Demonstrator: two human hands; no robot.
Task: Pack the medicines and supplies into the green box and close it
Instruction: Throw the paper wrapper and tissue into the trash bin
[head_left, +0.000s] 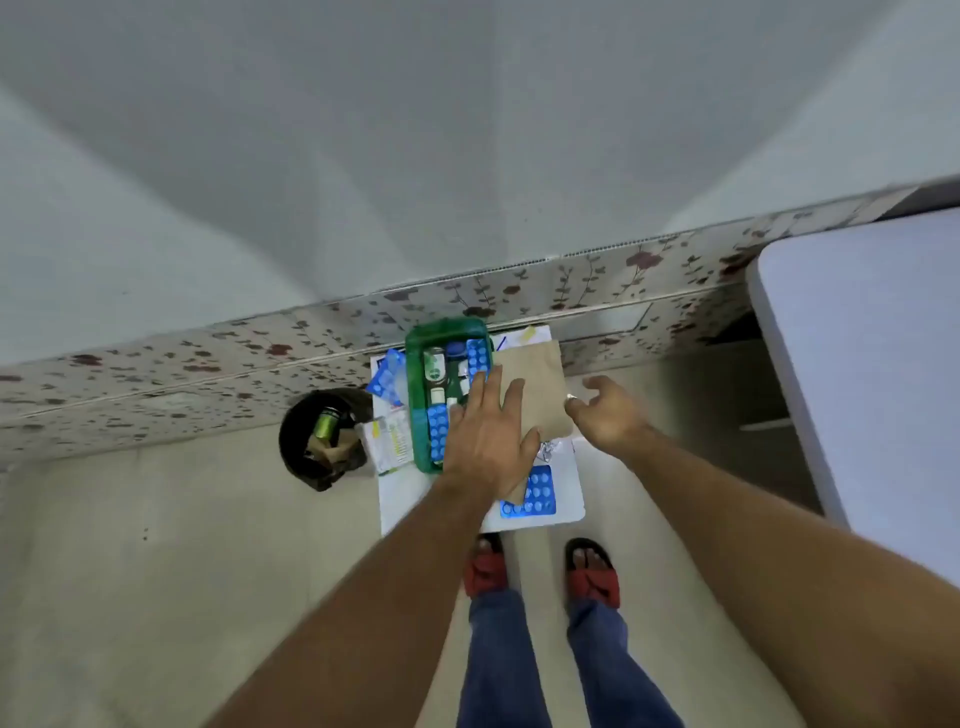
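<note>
The green box (418, 410) stands open on a small white table (569, 493), holding blue blister packs (478, 356) and small bottles (435, 364). My left hand (491, 436) lies flat, fingers spread, on a brown paper envelope (540, 384) at the box's right edge. Just right of the envelope, my right hand (608, 410) hovers open with nothing in it. Another blue blister pack (537, 496) lies on the table below my left hand. More blister packs (387, 379) and a white leaflet packet (389, 439) lie left of the box.
A black bin (322, 441) with a green can and paper scraps stands on the floor left of the table. A flower-patterned wall base (208, 358) runs behind. A large white table (872, 353) fills the right side. My sandalled feet (485, 566) stand close to the small table.
</note>
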